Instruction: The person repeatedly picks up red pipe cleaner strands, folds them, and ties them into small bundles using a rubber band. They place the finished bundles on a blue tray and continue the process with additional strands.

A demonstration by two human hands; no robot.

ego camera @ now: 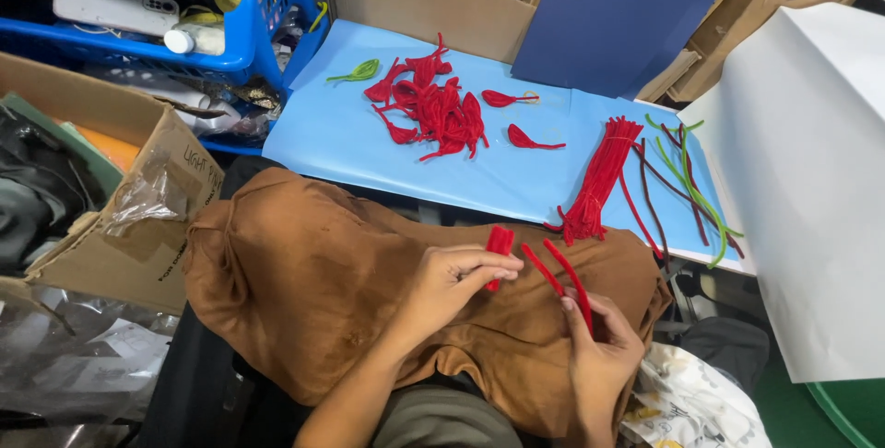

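Left hand (452, 277): fingers closed, pinching the folded end of a red pipe cleaner (499, 243).
Right hand (601, 347): fingers closed around the red pipe cleaner's two loose ends, which run up-left from them.
Brown cloth (313, 273): under both hands.
Red bundle (597, 181): beyond the right fingers, on blue sheet (323, 139).
Finished red loops (433, 102): farther off, beyond the left fingers.
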